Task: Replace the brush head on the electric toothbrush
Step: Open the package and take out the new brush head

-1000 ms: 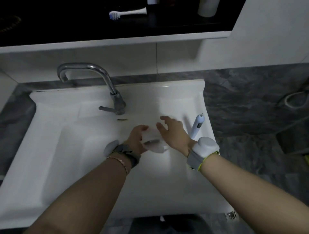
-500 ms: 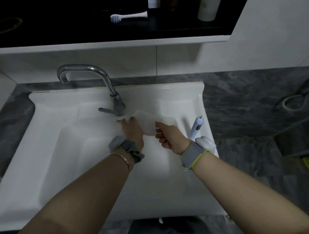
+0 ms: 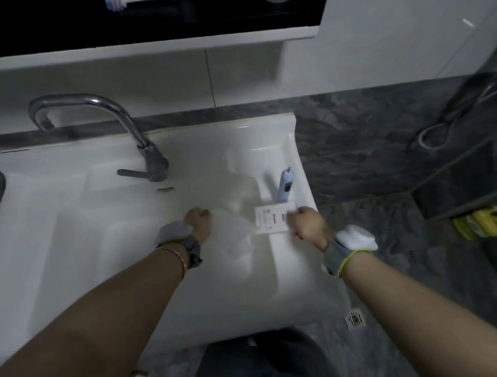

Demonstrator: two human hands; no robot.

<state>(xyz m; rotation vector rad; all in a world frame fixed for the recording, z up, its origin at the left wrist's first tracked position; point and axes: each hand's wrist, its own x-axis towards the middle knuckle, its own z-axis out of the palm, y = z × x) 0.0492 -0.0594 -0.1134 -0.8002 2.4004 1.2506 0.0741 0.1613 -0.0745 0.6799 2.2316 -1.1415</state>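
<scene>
The pale blue electric toothbrush handle [image 3: 284, 187] lies on the sink's right ledge, with no head on its metal shaft. My right hand [image 3: 308, 224] is closed on a white printed backing card [image 3: 273, 219], just in front of the handle. My left hand [image 3: 198, 221] is closed on the clear plastic shell of the packaging [image 3: 234, 234], which stretches between both hands over the basin. A brush head [image 3: 116, 3] with blue bristles lies on the dark shelf at the top edge.
A white sink [image 3: 67, 242] fills the middle, with a chrome tap [image 3: 134, 140] at its back. Grey marbled floor [image 3: 376, 161] lies to the right, with a floor drain [image 3: 355, 319], a hose and a yellow-green object [image 3: 476, 222].
My hands have moved apart. The packaging has come open, the card going right with my right hand and the clear shell staying with my left. The view has shifted down.
</scene>
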